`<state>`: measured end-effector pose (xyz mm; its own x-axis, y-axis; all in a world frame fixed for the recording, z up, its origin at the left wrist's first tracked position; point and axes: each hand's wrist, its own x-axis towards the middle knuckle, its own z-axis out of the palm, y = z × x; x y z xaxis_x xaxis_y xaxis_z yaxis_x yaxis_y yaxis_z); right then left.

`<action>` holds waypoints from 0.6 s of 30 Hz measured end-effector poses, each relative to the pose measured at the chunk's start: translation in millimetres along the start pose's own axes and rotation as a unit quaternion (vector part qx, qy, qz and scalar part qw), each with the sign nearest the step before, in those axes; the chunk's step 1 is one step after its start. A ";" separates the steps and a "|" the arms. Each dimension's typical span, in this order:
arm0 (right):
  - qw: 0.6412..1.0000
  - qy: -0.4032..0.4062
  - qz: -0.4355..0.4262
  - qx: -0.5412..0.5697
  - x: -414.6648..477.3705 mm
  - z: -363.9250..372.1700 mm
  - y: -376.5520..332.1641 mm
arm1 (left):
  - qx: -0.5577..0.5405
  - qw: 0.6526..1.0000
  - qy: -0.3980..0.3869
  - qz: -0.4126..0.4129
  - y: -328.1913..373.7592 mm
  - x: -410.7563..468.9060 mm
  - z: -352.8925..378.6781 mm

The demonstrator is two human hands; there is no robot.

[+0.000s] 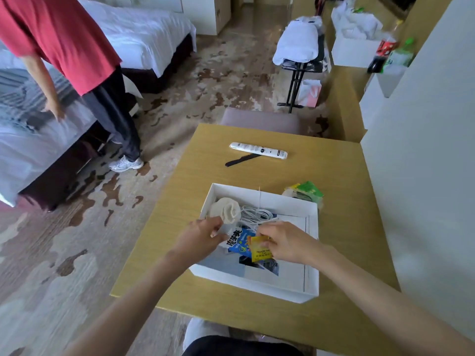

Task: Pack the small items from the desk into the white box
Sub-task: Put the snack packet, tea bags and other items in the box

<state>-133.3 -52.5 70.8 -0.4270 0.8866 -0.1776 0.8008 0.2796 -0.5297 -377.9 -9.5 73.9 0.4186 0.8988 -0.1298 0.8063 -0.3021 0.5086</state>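
The right grip [288, 244] pinches the sachet [259, 251] by its top edge over the middle of the box [312, 265] on the counter [210, 176], a light, limp, slick thing that suits an edge pinch, while the left grip [203, 237], at its 9 o'clock, curls with its hold unclear.

Hotel guest room, twin-bedded. Identified by the following: a far bed [144, 37] and a near bed [33, 155], both made up in white linen on dark bases; fitted carpet [205, 80], patterned in brown and beige blotches; a folding luggage rack [298, 73] on crossed black legs, loaded with a white bundle; a small wood-laminate bench [257, 176] set against a plain pale wall, with a padded chair [259, 122] drawn up to its far edge; matching laminate cabinetry [344, 98] along the right side, on which white paper shopping bags [354, 51] and drink bottles [385, 47] are stood. A person in a red shirt [64, 39] is seen bent over the near bed.
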 end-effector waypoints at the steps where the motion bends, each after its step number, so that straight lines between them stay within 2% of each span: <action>1: 1.000 0.006 0.002 -0.010 4.4 4.3 3.3 | 0.070 0.997 0.013 0.019 -2.3 3.4 3.1; 3: 1.000 0.013 0.023 -0.008 14.3 10.5 6.8 | 0.216 0.975 0.012 0.044 -3.3 13.5 5.3; 5: 0.996 0.016 0.071 0.054 23.4 11.9 5.9 | 0.337 0.940 -0.034 0.045 -3.2 22.2 4.6; 7: 0.986 0.016 0.120 0.114 28.8 11.1 6.9 | 0.420 0.903 -0.075 0.048 -1.2 28.5 5.5; 9: 0.983 0.018 0.140 0.119 28.7 6.0 11.6 | 0.469 0.875 -0.091 0.080 0.4 33.5 7.9; 12: 0.981 -0.003 0.174 0.090 18.0 -8.0 18.8 | 0.457 0.874 -0.063 0.152 1.4 36.7 14.3; 15: 0.976 -0.047 0.208 0.049 0.1 -16.5 27.2 | 0.393 0.884 -0.037 0.250 3.7 39.7 18.8; 18: 0.968 -0.102 0.227 0.024 -11.0 -16.7 27.6 | 0.321 0.880 -0.083 0.341 2.7 44.5 29.3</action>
<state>-99.5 -48.5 72.0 -0.1131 0.8212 -0.5593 0.9075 -0.1437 -0.3947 -344.8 20.4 44.6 0.9091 0.3958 -0.1300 0.3909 -0.9183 -0.0624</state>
